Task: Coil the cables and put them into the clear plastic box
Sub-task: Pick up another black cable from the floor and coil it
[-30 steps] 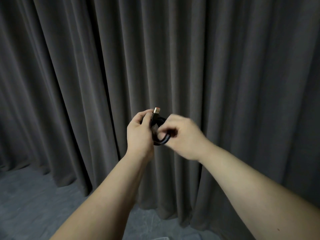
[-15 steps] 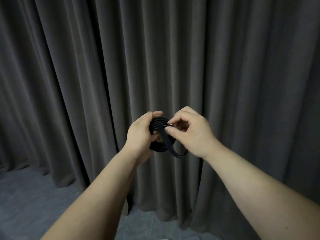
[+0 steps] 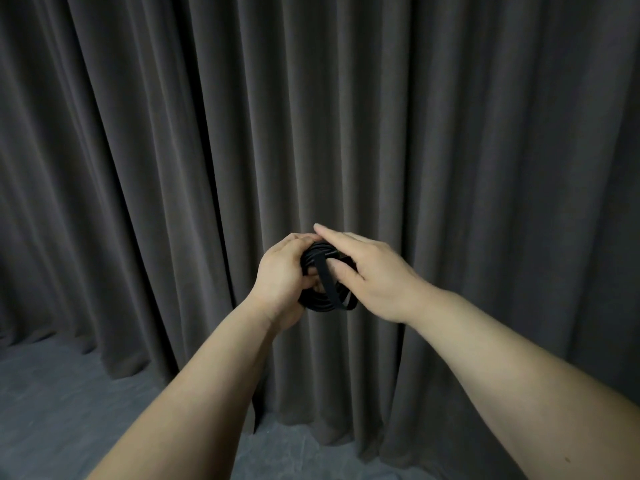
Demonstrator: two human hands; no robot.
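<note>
Before dark curtain [image 3: 173, 168], chest height: left hand [image 3: 282, 278] grips black cable coil [image 3: 320, 301], fingers curled round it. Right hand [image 3: 370, 275] lies over coil's top, fingers straight, thumb against strap [image 3: 325, 278] crossing coil.

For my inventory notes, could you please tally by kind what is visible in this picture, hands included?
Hands: 2, left hand and right hand
Coiled black cable: 1
Black strap across the coil: 1
Grey curtain: 1
Clear plastic box: 0 in view
Total: 5
</note>
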